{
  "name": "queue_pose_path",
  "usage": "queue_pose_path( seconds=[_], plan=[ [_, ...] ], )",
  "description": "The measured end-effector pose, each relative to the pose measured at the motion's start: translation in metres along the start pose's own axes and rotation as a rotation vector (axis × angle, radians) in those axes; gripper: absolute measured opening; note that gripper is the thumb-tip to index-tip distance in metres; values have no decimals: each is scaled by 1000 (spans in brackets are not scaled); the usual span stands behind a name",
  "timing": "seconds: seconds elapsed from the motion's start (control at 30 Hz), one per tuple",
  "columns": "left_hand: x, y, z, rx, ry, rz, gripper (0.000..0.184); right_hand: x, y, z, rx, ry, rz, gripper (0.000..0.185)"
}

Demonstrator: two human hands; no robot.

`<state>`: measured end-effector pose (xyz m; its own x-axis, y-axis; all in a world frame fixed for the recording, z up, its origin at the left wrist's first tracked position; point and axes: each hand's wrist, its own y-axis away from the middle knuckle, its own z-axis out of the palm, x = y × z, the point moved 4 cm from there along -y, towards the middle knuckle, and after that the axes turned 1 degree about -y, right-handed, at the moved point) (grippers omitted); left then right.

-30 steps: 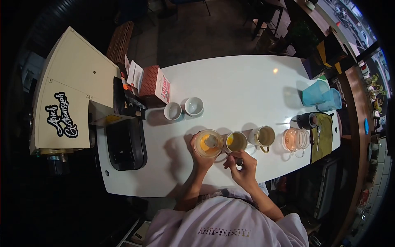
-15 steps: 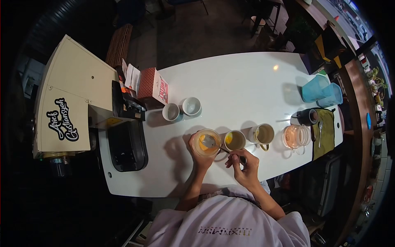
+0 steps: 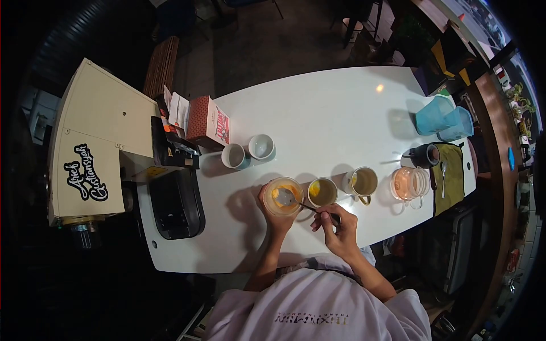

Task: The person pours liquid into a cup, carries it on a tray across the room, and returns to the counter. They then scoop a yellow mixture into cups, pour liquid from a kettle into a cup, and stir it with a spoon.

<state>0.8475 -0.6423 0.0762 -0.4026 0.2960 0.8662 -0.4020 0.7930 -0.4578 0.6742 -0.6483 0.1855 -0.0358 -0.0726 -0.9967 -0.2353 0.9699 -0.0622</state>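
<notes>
My left hand (image 3: pixel 276 223) is wrapped round a clear cup (image 3: pixel 272 207) with orange-yellow stuff smeared inside. In my right hand (image 3: pixel 340 230) is a spoon (image 3: pixel 307 206), its bowl down inside that cup. Close to the cup's right stands a mug (image 3: pixel 322 203) with something bright yellow in it. Further right is a second mug (image 3: pixel 364 181), also with a little yellow inside, its handle toward me.
Two white cups (image 3: pixel 262 148) stand at the back left by a red box (image 3: pixel 206 120). A cream machine (image 3: pixel 94 153) flanks the white table (image 3: pixel 330 108). To the right are a glass jug (image 3: pixel 406 184), blue containers (image 3: pixel 435 116), a dark cup (image 3: pixel 424 155) and an olive cloth (image 3: pixel 452 184).
The view has shifted slightly. The spoon's bowl has moved a little within the clear cup. Both hands keep their holds.
</notes>
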Motion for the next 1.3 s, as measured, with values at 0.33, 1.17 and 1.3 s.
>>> queue_pose_path(
  seconds=[0.33,1.17,1.3],
  plan=[
    [0,1,-1,-14,-68,26,107,6,2,-4,10,-97,54,16],
    [7,0,1,15,-72,24,104,-17,11,-62,166,-340,70,22],
    [11,-1,2,28,-80,26,106,-20,14,-66,175,-340,61,22]
  ],
)
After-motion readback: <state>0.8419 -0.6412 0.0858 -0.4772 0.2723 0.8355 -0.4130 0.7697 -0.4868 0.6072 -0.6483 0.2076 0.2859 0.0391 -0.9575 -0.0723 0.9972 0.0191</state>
